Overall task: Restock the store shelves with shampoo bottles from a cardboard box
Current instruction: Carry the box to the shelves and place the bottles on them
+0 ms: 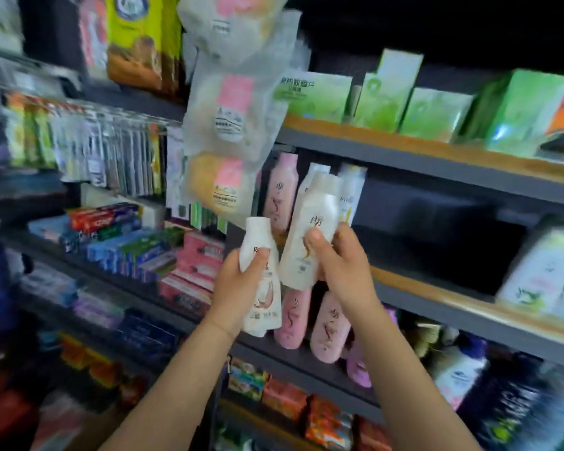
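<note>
Near the middle of the frame each hand holds a white shampoo bottle up in front of the shelves. The left hand (238, 281) has its fingers (258, 260) curled round the lower, smaller-looking white bottle (261, 281), thumb across its front; the right hand (342, 255) wraps the taller white bottle (310, 236), thumb pressed on the label and the other fingers hidden behind it. The two bottles stand tilted, side by side and about touching at their lower halves. Just behind them, on the middle shelf (437, 291), a pink bottle (282, 190) and two pale ones stand at the left end of the bay, with a dark open stretch to their right, which looks like the likely spot for these two. More pink bottles (329, 327) stand on the shelf below. No cardboard box is in view. The main risk from here is the crowding: hanging sponge packs (225, 187) dangle just above left of the bottles, and pushing either bottle in at this tilt could knock the standing pink one over or snag the packs. Both bottles are smooth, and handling two at once leaves no free hand to steady a toppling row. The frame is blurred, so finer contact is hard to judge.
</note>
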`<state>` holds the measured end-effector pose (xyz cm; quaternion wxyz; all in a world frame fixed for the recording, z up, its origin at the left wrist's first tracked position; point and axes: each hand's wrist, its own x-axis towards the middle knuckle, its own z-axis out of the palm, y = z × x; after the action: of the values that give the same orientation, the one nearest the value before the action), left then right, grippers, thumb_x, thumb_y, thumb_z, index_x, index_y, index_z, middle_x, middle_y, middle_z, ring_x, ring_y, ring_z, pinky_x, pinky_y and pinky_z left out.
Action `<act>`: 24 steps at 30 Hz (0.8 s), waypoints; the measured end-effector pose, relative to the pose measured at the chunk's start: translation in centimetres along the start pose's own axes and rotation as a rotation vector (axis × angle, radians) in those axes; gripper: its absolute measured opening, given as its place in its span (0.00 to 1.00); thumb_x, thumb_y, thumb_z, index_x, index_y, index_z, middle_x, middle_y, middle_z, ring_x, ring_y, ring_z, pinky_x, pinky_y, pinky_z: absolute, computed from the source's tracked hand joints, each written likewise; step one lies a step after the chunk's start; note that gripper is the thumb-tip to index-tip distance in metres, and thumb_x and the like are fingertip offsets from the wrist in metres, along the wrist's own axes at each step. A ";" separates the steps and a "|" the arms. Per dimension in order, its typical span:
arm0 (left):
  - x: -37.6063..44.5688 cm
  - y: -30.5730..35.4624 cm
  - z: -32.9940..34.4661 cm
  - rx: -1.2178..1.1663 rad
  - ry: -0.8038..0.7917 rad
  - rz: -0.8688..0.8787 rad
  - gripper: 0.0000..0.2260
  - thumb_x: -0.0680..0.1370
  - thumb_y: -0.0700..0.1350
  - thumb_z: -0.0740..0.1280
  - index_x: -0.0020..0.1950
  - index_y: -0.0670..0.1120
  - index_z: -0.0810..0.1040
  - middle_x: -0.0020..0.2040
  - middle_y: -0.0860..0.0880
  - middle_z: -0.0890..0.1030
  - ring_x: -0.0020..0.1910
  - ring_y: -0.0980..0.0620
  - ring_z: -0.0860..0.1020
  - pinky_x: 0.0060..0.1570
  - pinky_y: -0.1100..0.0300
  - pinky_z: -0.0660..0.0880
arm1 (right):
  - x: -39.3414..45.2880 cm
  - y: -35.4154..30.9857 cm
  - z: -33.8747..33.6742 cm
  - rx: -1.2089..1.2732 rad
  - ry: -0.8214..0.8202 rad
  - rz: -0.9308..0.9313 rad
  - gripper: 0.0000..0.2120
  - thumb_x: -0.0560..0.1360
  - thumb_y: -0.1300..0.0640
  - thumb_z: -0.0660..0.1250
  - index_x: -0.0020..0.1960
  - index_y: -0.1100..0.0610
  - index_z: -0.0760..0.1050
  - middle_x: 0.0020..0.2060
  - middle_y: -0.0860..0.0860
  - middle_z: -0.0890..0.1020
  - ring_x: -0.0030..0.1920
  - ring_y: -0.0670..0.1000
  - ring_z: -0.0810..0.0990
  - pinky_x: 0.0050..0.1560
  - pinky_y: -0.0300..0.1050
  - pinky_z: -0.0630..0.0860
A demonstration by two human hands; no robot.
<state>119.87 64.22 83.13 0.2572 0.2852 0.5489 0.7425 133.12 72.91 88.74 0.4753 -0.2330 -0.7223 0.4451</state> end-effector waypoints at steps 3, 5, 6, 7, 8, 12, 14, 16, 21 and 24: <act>0.4 0.1 0.0 0.038 0.024 -0.027 0.09 0.80 0.53 0.68 0.53 0.48 0.77 0.47 0.45 0.84 0.40 0.50 0.83 0.34 0.58 0.77 | 1.2 -0.9 -0.8 -0.113 0.049 -0.127 0.06 0.78 0.53 0.69 0.53 0.51 0.74 0.46 0.42 0.81 0.45 0.40 0.80 0.45 0.39 0.79; 0.5 0.0 -0.3 0.088 0.022 -0.019 0.10 0.80 0.53 0.68 0.53 0.48 0.77 0.47 0.44 0.84 0.39 0.51 0.82 0.34 0.59 0.76 | 1.8 -1.2 -0.8 -0.164 0.076 -0.192 0.08 0.78 0.54 0.69 0.55 0.49 0.72 0.46 0.39 0.80 0.45 0.41 0.79 0.43 0.36 0.77; 0.5 0.0 -0.5 0.103 0.018 -0.008 0.10 0.80 0.53 0.67 0.53 0.47 0.77 0.47 0.44 0.84 0.39 0.51 0.82 0.33 0.60 0.76 | 2.2 -1.3 -0.7 -0.189 0.080 -0.219 0.10 0.78 0.54 0.69 0.55 0.48 0.71 0.45 0.38 0.80 0.45 0.41 0.79 0.43 0.36 0.77; 0.6 0.1 -0.7 0.108 0.012 0.000 0.09 0.80 0.53 0.67 0.53 0.47 0.77 0.47 0.44 0.84 0.38 0.52 0.82 0.32 0.61 0.76 | 2.6 -1.5 -0.5 -0.205 0.074 -0.236 0.11 0.78 0.54 0.69 0.55 0.46 0.70 0.45 0.38 0.80 0.45 0.41 0.79 0.44 0.37 0.77; 0.7 0.1 -0.8 0.107 0.009 0.008 0.09 0.80 0.52 0.67 0.54 0.47 0.77 0.46 0.45 0.83 0.38 0.52 0.82 0.31 0.62 0.76 | 3.2 -1.6 -0.2 -0.217 0.060 -0.246 0.11 0.77 0.53 0.69 0.55 0.44 0.69 0.45 0.38 0.80 0.46 0.41 0.80 0.44 0.38 0.77; 0.8 0.0 -1.1 0.096 0.017 0.009 0.09 0.80 0.51 0.67 0.53 0.47 0.77 0.45 0.45 0.84 0.37 0.52 0.82 0.33 0.60 0.77 | 5.9 -1.0 2.1 -0.264 -0.004 -0.217 0.12 0.77 0.52 0.69 0.58 0.50 0.71 0.46 0.41 0.81 0.45 0.44 0.81 0.46 0.45 0.80; 0.8 -0.5 -1.2 0.087 -0.002 -0.001 0.10 0.80 0.52 0.67 0.54 0.46 0.78 0.47 0.43 0.84 0.39 0.50 0.84 0.37 0.56 0.80 | 7.3 -0.1 3.3 -0.276 -0.016 -0.172 0.11 0.77 0.51 0.69 0.56 0.52 0.71 0.47 0.45 0.82 0.45 0.46 0.82 0.47 0.48 0.80; 0.8 -0.8 -1.5 0.083 -0.032 -0.016 0.10 0.80 0.52 0.68 0.55 0.47 0.79 0.47 0.43 0.85 0.41 0.48 0.84 0.40 0.54 0.81 | 8.7 0.5 4.2 -0.276 -0.016 -0.128 0.11 0.77 0.51 0.70 0.55 0.52 0.72 0.48 0.46 0.82 0.47 0.47 0.81 0.50 0.49 0.80; 1.1 -1.5 -2.5 0.070 -0.111 0.005 0.08 0.80 0.51 0.68 0.55 0.49 0.79 0.47 0.45 0.85 0.44 0.48 0.84 0.42 0.54 0.81 | 10.7 1.4 5.7 -0.284 -0.068 -0.028 0.13 0.77 0.51 0.70 0.56 0.56 0.73 0.45 0.45 0.80 0.47 0.48 0.81 0.48 0.44 0.80; 1.4 -1.8 -3.0 0.051 -0.149 0.023 0.07 0.80 0.50 0.69 0.56 0.50 0.79 0.48 0.45 0.85 0.48 0.44 0.84 0.49 0.45 0.82 | 11.8 1.8 6.2 -0.322 -0.081 -0.015 0.14 0.76 0.50 0.71 0.55 0.58 0.74 0.45 0.48 0.81 0.46 0.48 0.81 0.48 0.44 0.79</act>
<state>116.88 63.62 80.90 0.2814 0.3526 0.5437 0.7077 122.18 80.17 91.91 0.4056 -0.2824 -0.8046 0.3292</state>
